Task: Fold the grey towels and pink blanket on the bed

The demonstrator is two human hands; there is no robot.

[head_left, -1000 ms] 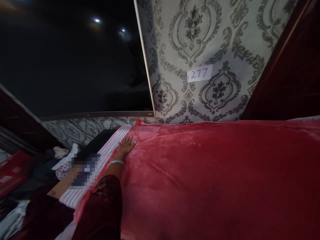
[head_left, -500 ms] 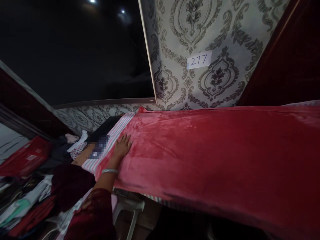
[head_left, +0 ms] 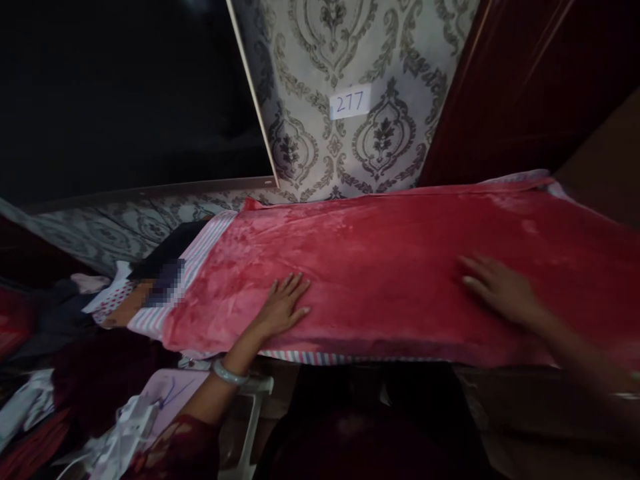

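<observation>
A red plush blanket (head_left: 380, 267) lies spread over a long table-like surface in front of me. Beneath its left end and front edge shows a striped cloth (head_left: 206, 248) in pink, white and grey. My left hand (head_left: 283, 307) rests flat on the left part of the blanket, fingers apart, a bangle on its wrist. Over the right part is my right hand (head_left: 503, 287), somewhat blurred, its fingers stretched out with nothing held. Whether it touches the blanket I cannot tell.
A large dark screen (head_left: 135, 100) hangs on the patterned wall beside a paper label (head_left: 350, 102) reading 277. Left of the blanket are a black item (head_left: 167, 250) and piled clothes (head_left: 95, 373). A white power strip (head_left: 133, 427) lies on a pink stool (head_left: 173, 393) below.
My view has swung right. My left hand has slid rightward over the blanket, away from the striped cloth. My right hand has come into view on the right.
</observation>
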